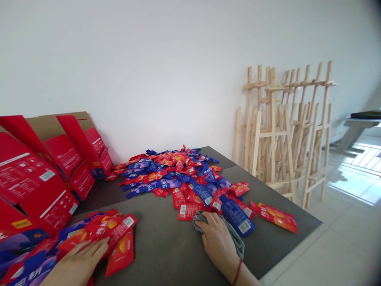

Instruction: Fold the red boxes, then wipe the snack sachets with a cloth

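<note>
At the lower left, my left hand (79, 262) rests with its fingers stretched out on a heap of packets. A red packet (111, 228) with a barcode lies under and just beyond its fingertips, beside another red packet (121, 252). My right hand (218, 240) is curled over a grey-green cloth (236, 240), pressing it on the dark table (157, 242). Just right of the cloth lies a blue packet (238, 216) with a barcode. A red packet (187, 211) lies flat beyond my right fingers. The undersides of both hands are hidden.
A large pile of red and blue packets (169, 171) covers the table's far part by the wall. Open red boxes (38, 178) stand at the left. One red packet (276, 216) lies near the right edge. Wooden easels (272, 131) stand on the floor beyond.
</note>
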A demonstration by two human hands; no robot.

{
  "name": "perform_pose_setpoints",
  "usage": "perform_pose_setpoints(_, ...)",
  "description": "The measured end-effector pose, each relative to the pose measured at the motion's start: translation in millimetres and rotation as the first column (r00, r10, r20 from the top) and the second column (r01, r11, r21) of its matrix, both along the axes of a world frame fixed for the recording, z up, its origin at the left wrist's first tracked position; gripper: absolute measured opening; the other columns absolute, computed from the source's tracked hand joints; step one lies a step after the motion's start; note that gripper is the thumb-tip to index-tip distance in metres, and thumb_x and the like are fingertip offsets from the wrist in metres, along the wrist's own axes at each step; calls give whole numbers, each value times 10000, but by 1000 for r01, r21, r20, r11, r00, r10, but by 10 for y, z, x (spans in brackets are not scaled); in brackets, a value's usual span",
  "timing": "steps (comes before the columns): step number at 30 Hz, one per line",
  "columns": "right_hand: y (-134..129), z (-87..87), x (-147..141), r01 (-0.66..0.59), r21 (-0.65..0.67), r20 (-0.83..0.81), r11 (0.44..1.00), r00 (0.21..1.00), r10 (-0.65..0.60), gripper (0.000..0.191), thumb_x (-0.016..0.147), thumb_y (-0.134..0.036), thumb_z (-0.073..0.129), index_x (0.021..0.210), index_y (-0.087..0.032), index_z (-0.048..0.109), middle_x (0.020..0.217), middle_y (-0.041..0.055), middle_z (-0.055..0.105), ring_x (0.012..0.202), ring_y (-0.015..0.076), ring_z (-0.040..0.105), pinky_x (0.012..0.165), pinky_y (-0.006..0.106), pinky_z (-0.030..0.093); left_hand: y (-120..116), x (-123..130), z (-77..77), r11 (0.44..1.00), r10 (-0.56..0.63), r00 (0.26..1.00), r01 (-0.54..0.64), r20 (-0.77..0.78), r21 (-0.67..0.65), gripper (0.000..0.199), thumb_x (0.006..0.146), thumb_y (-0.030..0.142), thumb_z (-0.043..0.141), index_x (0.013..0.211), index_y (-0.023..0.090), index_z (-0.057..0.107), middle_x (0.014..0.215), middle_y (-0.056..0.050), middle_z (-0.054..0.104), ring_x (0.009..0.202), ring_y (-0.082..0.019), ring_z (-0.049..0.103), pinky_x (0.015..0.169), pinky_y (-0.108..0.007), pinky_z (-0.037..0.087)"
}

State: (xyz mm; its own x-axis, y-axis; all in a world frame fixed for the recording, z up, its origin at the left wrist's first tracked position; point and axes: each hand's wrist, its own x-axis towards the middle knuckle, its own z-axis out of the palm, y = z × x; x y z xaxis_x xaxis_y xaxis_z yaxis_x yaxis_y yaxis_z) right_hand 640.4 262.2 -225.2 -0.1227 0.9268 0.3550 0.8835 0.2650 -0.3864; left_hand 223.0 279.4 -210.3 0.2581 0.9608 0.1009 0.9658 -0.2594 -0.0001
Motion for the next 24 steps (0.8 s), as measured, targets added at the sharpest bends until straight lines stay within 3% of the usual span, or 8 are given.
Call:
perform_pose_setpoints(2,-1,3,1,-2,0,-16,1000,1000,2,419,789,-62,511,1086,-300,686,1231,24,593,1129,241,501,984,376,395,5,21,41,998,22,999,-25,-47,-58,452,701,208,463,1070,235,723,1181,-86,702,1089,-328,643,979,-495,469)
perform_pose_setpoints(4,-4,8,3,-4,2,-30,1000,1000,4,414,792,-57,509,1078,-299,686,1215,20,597,1120,233,502,981,363,393,27,194,227,994,46,995,-55,-93,-98,383,744,228,462,1016,240,730,1075,-85,743,1027,-324,666,934,-481,487)
perform_pose_setpoints(6,-4,12,2,-5,2,-37,1000,999,5,393,797,-58,509,1058,-291,689,1193,21,603,1109,227,502,978,352,388,63,516,457,991,32,983,-55,-178,-125,343,804,224,403,900,211,733,848,-104,757,856,-322,691,825,-478,509)
perform_pose_setpoints(9,11,11,-6,0,-14,-25,1000,1000,-1,313,803,-66,509,953,-259,704,1151,35,614,1087,225,505,969,344,380,135,1175,625,994,-93,984,84,-152,-68,322,847,202,375,867,181,696,921,-115,730,896,-284,673,852,-440,494)
perform_pose_setpoints(13,30,4,-8,-5,-33,-8,999,1000,5,269,790,-62,503,865,-234,695,1127,40,620,1069,225,505,947,337,376,283,2045,388,941,-337,941,337,-12,-13,386,824,155,454,1176,168,613,1299,-118,604,1176,-251,561,1014,-394,414)
perform_pose_setpoints(17,-34,6,61,-82,-61,-37,995,996,80,285,751,-48,494,832,-239,690,1092,30,622,1041,213,508,931,321,376,484,2568,108,919,-394,919,393,-24,-35,583,793,103,480,1374,78,439,1452,-196,449,1318,-293,439,1075,-430,352)
perform_pose_setpoints(21,-135,-2,182,-196,-61,-165,979,969,184,319,685,-25,472,786,-249,675,1105,8,616,1045,187,514,935,293,377,523,2605,105,912,-408,912,406,-26,-62,541,796,50,440,1336,72,470,1216,-196,638,1136,-278,588,1025,-438,388)
perform_pose_setpoints(24,-155,-11,234,-159,-24,-311,987,940,143,350,681,-31,446,826,-245,682,1148,26,605,1085,192,515,960,301,380,412,2405,207,914,-399,916,394,-44,-93,388,802,42,409,1138,110,592,1050,-173,692,1001,-282,645,886,-412,467)
